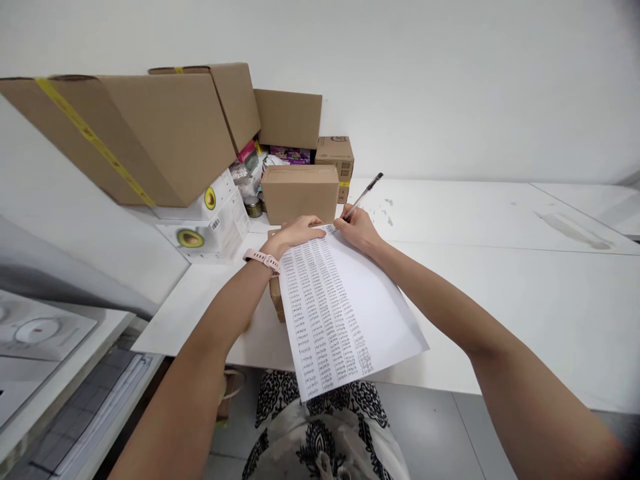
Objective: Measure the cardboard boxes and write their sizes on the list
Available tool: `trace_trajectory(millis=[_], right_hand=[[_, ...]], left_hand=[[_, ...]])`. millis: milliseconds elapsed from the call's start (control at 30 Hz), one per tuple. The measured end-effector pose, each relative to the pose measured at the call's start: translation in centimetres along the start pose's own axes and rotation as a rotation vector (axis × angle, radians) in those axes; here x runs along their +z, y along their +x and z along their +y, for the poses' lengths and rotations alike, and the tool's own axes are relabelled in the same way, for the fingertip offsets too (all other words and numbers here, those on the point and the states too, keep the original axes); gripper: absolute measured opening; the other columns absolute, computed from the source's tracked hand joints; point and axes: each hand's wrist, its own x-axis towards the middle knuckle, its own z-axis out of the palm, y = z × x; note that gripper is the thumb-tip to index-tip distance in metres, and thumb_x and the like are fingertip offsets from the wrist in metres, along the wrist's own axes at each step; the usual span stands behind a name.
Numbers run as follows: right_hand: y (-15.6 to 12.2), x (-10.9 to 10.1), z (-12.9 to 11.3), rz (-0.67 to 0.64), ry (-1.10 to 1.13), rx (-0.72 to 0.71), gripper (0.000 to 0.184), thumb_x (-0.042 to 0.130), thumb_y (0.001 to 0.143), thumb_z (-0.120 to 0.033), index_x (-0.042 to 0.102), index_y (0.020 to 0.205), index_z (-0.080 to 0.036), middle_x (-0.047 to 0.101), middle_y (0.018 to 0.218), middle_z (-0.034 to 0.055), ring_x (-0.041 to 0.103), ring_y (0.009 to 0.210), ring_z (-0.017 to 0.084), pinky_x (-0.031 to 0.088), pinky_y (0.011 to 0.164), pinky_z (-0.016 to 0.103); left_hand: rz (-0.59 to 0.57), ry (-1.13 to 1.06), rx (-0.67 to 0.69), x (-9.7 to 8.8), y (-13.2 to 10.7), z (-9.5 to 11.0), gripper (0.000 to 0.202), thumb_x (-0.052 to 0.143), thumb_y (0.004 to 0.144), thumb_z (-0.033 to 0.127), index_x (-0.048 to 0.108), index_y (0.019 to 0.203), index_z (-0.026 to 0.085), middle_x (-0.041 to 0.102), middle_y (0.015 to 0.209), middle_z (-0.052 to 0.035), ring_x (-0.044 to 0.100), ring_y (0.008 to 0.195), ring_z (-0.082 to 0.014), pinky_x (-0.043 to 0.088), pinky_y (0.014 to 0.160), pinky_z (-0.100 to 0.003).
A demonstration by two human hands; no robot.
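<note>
A white sheet of paper (380,313) covered in columns of handwriting lies in front of me, its near edge hanging past the table edge. My right hand (357,230) is closed around a pen (364,193), its tip side down at the top of the sheet by the last column. Flat on the sheet's upper left corner rests my left hand (300,231), fingers stretched toward the pen; a pink watch band (263,260) is on that wrist. Under the paper's left side a brown cardboard box (276,293) shows in part.
Behind the hands stands a closed cardboard box (300,193), with a smaller carton (336,157) beside it. At left, a large taped box (150,127) sits on white avocado-printed boxes (205,233). The white table (500,287) stretches right along the wall.
</note>
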Motion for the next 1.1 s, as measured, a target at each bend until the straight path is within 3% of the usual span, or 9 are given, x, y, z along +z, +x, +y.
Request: trace_trajectory(millis=[900,1033,1100], right_hand=[[-0.21,-0.21,-0.65,0.026,0.001,0.010,0.009,0.054,0.071,-0.024,0.047,0.068,-0.022,0.051,0.066,-0.0023,0.046,0.065,0.015,0.034,0.063,0.032],[-0.18,-0.15,-0.63,0.148,0.019,0.071,0.017,0.059,0.074,-0.027,0.044,0.069,-0.023,0.046,0.060,-0.0042,0.043,0.061,0.014,0.035,0.061,0.031],[-0.01,-0.13,-0.71,0.186,0.072,0.082,0.021,0.061,0.081,-0.037,0.045,0.076,-0.024,0.048,0.060,-0.0043,0.047,0.060,0.014,0.037,0.061,0.031]], left_hand=[[0.011,0.007,-0.024,0.05,-0.03,0.05,0.042,0.064,0.079,0.051,0.071,0.117,0.034,0.074,0.124,-0.0012,0.066,0.115,-0.0335,0.048,0.101,-0.046],[0.006,-0.003,-0.013,0.00,-0.11,0.04,0.042,0.063,0.080,0.049,0.071,0.118,0.034,0.075,0.121,-0.0015,0.067,0.113,-0.0327,0.051,0.097,-0.045],[0.001,-0.008,-0.002,-0.04,-0.21,0.01,0.043,0.063,0.080,0.049,0.071,0.119,0.034,0.074,0.123,-0.0017,0.067,0.113,-0.0327,0.051,0.095,-0.044]])
